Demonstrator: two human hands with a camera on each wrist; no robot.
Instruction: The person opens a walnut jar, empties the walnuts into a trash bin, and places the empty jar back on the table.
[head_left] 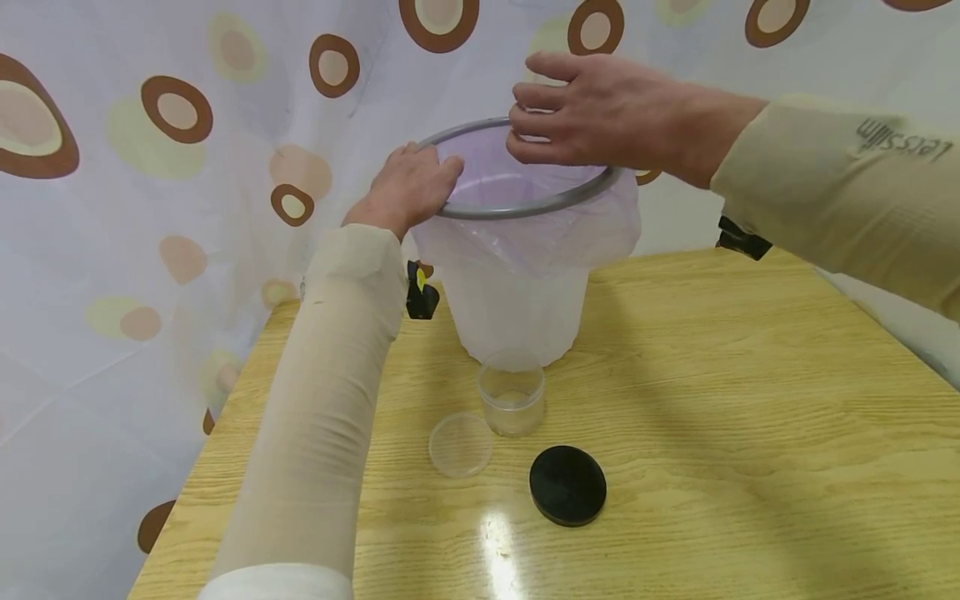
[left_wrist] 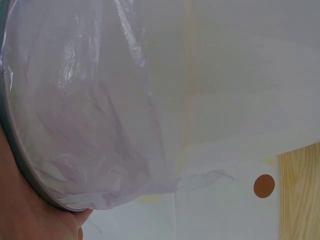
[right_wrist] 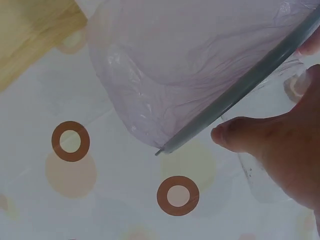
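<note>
A white translucent bin (head_left: 517,317) stands at the back of the wooden table (head_left: 750,417). It is lined with a thin purple bag (head_left: 525,237) folded over the top and held by a grey ring (head_left: 525,208). My left hand (head_left: 408,187) grips the ring's left side, fingers curled over it. In the left wrist view the palm (left_wrist: 25,210) lies against the ring (left_wrist: 15,150) and bag (left_wrist: 90,125). My right hand (head_left: 592,112) curls its fingers over the ring's far side. In the right wrist view the thumb (right_wrist: 240,135) sits just off the ring (right_wrist: 240,85) and bag (right_wrist: 190,50).
In front of the bin stand a small clear jar (head_left: 512,400), its clear lid (head_left: 461,444) and a black round lid (head_left: 567,485). Black clips (head_left: 422,296) (head_left: 742,240) sit at the table's back edge. A curtain with brown circles (head_left: 180,108) hangs behind.
</note>
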